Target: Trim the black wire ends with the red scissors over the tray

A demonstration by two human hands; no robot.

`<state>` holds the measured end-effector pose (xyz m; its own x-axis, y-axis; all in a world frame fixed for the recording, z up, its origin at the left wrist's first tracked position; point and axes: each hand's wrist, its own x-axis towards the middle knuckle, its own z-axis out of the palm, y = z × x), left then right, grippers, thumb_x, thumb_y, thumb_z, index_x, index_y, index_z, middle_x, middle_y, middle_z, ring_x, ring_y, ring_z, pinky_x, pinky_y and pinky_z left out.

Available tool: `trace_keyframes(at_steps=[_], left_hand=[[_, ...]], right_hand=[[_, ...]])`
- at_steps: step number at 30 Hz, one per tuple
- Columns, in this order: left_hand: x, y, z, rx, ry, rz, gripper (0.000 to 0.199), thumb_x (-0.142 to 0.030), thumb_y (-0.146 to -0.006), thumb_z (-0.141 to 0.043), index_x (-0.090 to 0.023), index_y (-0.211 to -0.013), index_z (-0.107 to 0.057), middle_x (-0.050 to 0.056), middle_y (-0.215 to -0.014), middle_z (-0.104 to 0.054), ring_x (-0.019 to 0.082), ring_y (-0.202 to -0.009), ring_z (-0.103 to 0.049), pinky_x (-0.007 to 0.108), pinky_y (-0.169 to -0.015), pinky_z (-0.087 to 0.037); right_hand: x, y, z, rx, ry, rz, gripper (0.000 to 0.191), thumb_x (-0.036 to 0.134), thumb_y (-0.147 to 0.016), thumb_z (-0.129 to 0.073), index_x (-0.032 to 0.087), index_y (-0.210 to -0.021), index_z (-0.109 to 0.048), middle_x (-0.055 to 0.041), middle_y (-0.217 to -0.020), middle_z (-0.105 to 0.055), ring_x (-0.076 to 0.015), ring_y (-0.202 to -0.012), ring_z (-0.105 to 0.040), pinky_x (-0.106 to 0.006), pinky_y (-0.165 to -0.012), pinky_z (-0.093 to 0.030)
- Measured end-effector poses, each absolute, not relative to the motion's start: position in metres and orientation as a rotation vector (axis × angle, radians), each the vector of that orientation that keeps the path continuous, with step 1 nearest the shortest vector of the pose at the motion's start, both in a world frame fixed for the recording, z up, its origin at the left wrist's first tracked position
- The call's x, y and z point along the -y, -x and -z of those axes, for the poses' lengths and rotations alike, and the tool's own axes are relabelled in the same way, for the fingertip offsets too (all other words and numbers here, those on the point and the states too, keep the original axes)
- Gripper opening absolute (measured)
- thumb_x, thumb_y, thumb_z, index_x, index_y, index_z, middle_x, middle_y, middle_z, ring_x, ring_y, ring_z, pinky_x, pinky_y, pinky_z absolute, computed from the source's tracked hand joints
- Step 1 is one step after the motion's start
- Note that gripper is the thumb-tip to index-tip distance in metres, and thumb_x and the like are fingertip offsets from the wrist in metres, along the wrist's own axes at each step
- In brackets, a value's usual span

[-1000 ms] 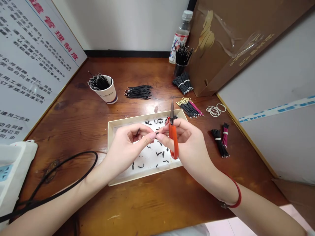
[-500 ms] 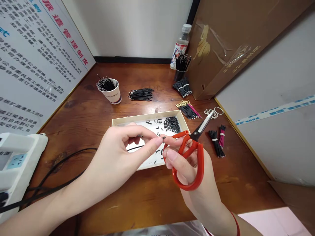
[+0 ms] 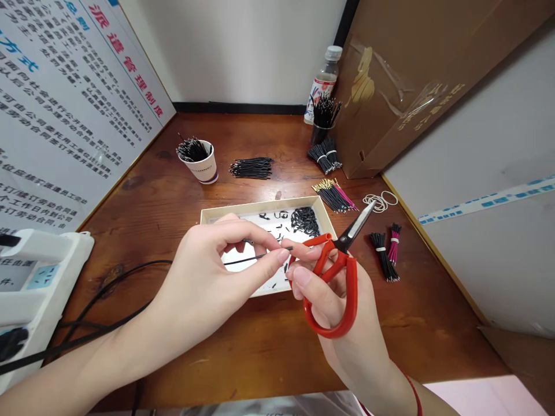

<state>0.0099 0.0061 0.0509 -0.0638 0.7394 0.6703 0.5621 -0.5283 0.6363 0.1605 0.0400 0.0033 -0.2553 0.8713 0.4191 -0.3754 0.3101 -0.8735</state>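
Observation:
Between thumb and index finger, my left hand (image 3: pixel 217 271) pinches a thin black wire (image 3: pixel 245 260), its tip poking out toward the right. Red-handled scissors (image 3: pixel 332 277) rest in my right hand (image 3: pixel 333 294), the fingers through and around the loops. Their blades point up and right, away from the wire. My right index fingertip is close to the wire's tip; I cannot tell if they touch. Below both hands lies a shallow cream box (image 3: pixel 260 205) with a white bottom. A heap of short black pieces (image 3: pixel 306 221) fills its far right corner, and others are scattered about.
A paper cup (image 3: pixel 203 167) of black wires and a loose wire pile (image 3: pixel 251 167) stand behind the box. Tied bundles (image 3: pixel 384 257), rubber bands (image 3: pixel 381 202) and a bottle (image 3: pixel 323 81) are on the right, near a large carton (image 3: pixel 403 75). A white power strip (image 3: pixel 47 289) sits left.
The view has shifted slightly, so the table things appear a little farther right. More of the black wire shows between my left thumb and fingers. The scissors stay in my right hand.

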Motion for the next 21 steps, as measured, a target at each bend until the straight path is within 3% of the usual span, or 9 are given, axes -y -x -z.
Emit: trace_keyframes(at_steps=[4,6,11,16,21], left_hand=[[-0.014,-0.003,-0.047,-1.492,-2.25,-1.63,0.009,-0.028,-0.082,-0.068,-0.025,-0.075,-0.073,-0.001,-0.069,-0.069,0.017,-0.068,-0.056,0.029,-0.061,-0.042],[-0.03,0.005,-0.049,-1.587,-2.436,-1.527,0.016,-0.031,-0.086,-0.063,-0.022,-0.076,-0.071,0.001,-0.073,-0.07,0.018,-0.073,-0.056,0.029,-0.065,-0.042],[-0.102,0.03,-0.077,-1.887,-2.504,-0.967,0.029,-0.027,-0.096,-0.042,-0.016,-0.081,-0.065,0.005,-0.077,-0.069,0.017,-0.068,-0.058,0.029,-0.064,-0.041],[-0.175,0.043,-0.097,-1.945,-2.623,-0.755,0.01,-0.02,-0.084,-0.065,-0.015,-0.075,-0.065,0.004,-0.078,-0.07,0.019,-0.077,-0.064,0.029,-0.072,-0.046],[-0.197,0.053,-0.094,-2.018,-2.709,-0.644,0.019,-0.032,-0.091,-0.062,-0.013,-0.092,-0.065,0.004,-0.093,-0.067,0.017,-0.085,-0.063,0.037,-0.081,-0.052]], right_hand=[[-0.044,-0.16,-0.008,1.367,0.592,-1.253,0.02,0.034,-0.074,-0.079,0.024,-0.087,-0.067,-0.0027,-0.102,-0.076,-0.0113,-0.065,-0.063,-0.027,-0.062,-0.056],[-0.052,-0.164,-0.012,1.389,0.662,-1.237,0.024,0.033,-0.071,-0.08,0.023,-0.087,-0.066,-0.0048,-0.107,-0.076,-0.0156,-0.074,-0.069,-0.029,-0.064,-0.057],[-0.08,-0.186,-0.02,1.474,0.758,-1.052,0.026,0.035,-0.071,-0.079,0.021,-0.083,-0.061,-0.0086,-0.103,-0.076,-0.0221,-0.09,-0.071,-0.036,-0.075,-0.058],[-0.092,-0.2,-0.016,1.461,0.733,-0.936,0.027,0.039,-0.069,-0.08,0.021,-0.081,-0.063,-0.0093,-0.096,-0.075,-0.0229,-0.086,-0.07,-0.036,-0.072,-0.057],[-0.089,-0.203,-0.014,1.483,0.737,-0.927,0.024,0.041,-0.073,-0.076,0.021,-0.079,-0.064,-0.0081,-0.09,-0.075,-0.0224,-0.081,-0.069,-0.035,-0.067,-0.057]])
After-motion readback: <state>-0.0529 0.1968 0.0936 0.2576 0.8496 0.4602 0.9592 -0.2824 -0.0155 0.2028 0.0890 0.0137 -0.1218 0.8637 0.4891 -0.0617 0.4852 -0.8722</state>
